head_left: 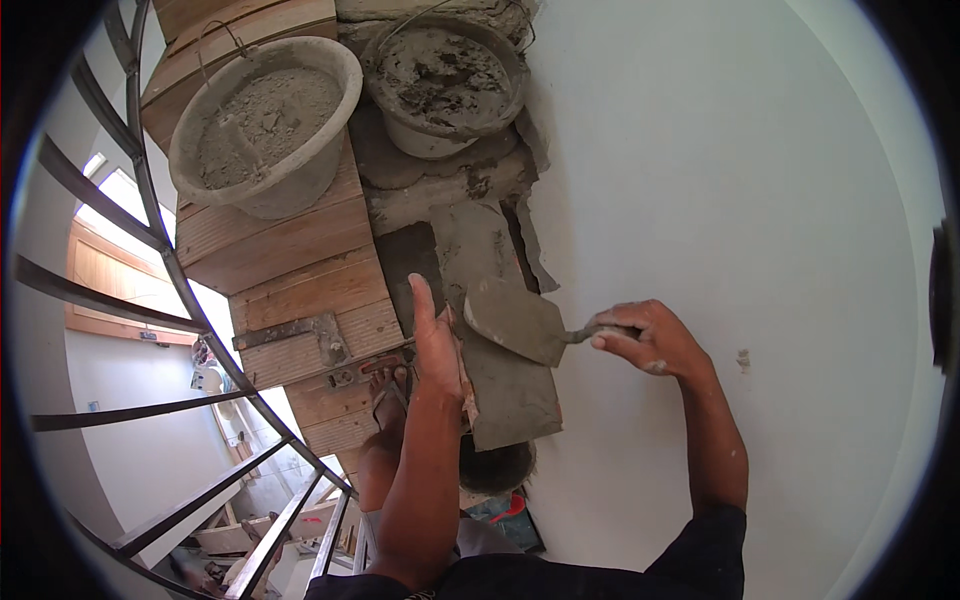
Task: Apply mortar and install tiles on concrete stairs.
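A long tile (505, 395), its upper face coated in grey mortar, lies lengthwise in front of me. My left hand (436, 350) grips its left edge, thumb pointing up and away; the other fingers are hidden beneath. My right hand (648, 335) is wrapped round the handle of a trowel (515, 320). The trowel's broad, mortar-smeared blade lies flat over the middle of the tile, pointing left. Beyond them, a bucket of wet mortar (440, 80) stands on the rough step, and a wide tub of dry grey mix (270, 120) sits to its left.
Wood-look steps (290, 245) run along the left, with a metal square (290, 333) and a spirit level (365, 372) on them. A dark metal railing (190, 285) curves past the left side. A white wall (720, 180) rises on the right. A dark round container (497, 465) shows below the tile.
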The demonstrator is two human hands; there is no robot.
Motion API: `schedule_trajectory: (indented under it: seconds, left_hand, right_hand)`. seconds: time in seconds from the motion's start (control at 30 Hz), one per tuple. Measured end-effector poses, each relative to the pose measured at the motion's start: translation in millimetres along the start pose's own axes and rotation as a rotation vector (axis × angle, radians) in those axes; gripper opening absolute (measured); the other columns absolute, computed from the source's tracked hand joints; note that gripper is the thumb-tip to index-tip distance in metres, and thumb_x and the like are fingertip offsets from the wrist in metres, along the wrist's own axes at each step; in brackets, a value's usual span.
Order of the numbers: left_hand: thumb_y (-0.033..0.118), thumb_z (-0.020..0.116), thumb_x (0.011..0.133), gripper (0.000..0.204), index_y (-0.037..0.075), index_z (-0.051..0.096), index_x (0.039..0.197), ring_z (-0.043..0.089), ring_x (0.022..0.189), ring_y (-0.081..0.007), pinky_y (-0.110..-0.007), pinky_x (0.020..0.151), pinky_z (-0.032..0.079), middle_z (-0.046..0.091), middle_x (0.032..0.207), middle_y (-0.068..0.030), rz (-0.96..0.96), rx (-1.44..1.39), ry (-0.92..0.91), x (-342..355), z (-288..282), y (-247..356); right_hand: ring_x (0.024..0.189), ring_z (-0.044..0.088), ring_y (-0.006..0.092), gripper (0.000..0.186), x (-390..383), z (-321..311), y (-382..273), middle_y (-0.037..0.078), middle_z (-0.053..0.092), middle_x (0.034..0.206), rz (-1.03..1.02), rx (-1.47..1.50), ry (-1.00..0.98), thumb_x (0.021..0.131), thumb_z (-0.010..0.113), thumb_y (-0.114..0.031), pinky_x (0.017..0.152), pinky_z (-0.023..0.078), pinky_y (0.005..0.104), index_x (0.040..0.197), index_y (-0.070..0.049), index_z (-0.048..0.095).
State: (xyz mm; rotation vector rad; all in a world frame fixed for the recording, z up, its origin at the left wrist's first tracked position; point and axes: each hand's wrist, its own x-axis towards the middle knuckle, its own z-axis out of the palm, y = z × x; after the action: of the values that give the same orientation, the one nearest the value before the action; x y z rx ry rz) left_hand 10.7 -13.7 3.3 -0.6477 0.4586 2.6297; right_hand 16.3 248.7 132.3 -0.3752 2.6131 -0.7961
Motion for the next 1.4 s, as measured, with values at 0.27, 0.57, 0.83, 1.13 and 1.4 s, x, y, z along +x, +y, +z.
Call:
schedule_trajectory:
  seconds: [0.27,0.57,0.83,1.13,1.4]
  left_hand:
    - [0.071,0.046,0.105,0.087,0.001,0.048,0.156,0.061,0.129,-0.0281,-0.041,0.112,0.049,0.061,0.149,-0.013,0.101,0.041,-0.164,-14,0,11]
    - [0.061,0.041,0.112,0.074,0.003,0.048,0.156,0.058,0.135,-0.023,-0.038,0.115,0.045,0.058,0.152,-0.0105,0.343,0.168,-0.08,-15,-11,26]
    - [0.06,0.042,0.112,0.075,0.001,0.044,0.158,0.053,0.139,-0.0222,-0.038,0.12,0.04,0.053,0.156,-0.0082,0.283,0.075,-0.266,-19,9,24]
    - [0.06,0.042,0.112,0.075,0.001,0.044,0.158,0.053,0.139,-0.0228,-0.039,0.12,0.04,0.054,0.156,-0.0074,0.391,0.044,-0.23,-9,4,37]
    - [0.066,0.042,0.11,0.08,0.003,0.043,0.159,0.058,0.133,-0.025,-0.042,0.116,0.046,0.056,0.152,-0.0093,0.248,-0.016,-0.311,-8,4,42]
  right_hand:
    - [0.072,0.062,0.0229,0.029,12,-8,-4,0.012,0.073,0.085,0.198,-0.155,0.226,0.099,0.073,-0.029,0.073,0.052,0.0387,0.108,-0.002,0.077]
    - [0.072,0.063,0.0274,0.036,14,1,-34,0.015,0.071,0.083,0.322,0.232,0.326,0.103,0.069,-0.034,0.073,0.052,0.0369,0.111,0.0,0.075]
    - [0.071,0.061,0.0279,0.032,47,-10,-54,0.015,0.072,0.086,0.162,-0.054,0.205,0.105,0.067,-0.031,0.073,0.053,0.0368,0.109,-0.001,0.075]
    - [0.07,0.061,0.0309,0.025,-61,-9,-45,0.015,0.071,0.086,0.132,-0.17,-0.037,0.096,0.076,-0.023,0.066,0.051,0.0394,0.11,-0.002,0.074]
    - [0.068,0.062,0.0267,0.027,-88,0,-42,0.011,0.066,0.077,0.277,-0.104,0.351,0.087,0.083,-0.022,0.064,0.049,0.0361,0.102,-0.001,0.076]
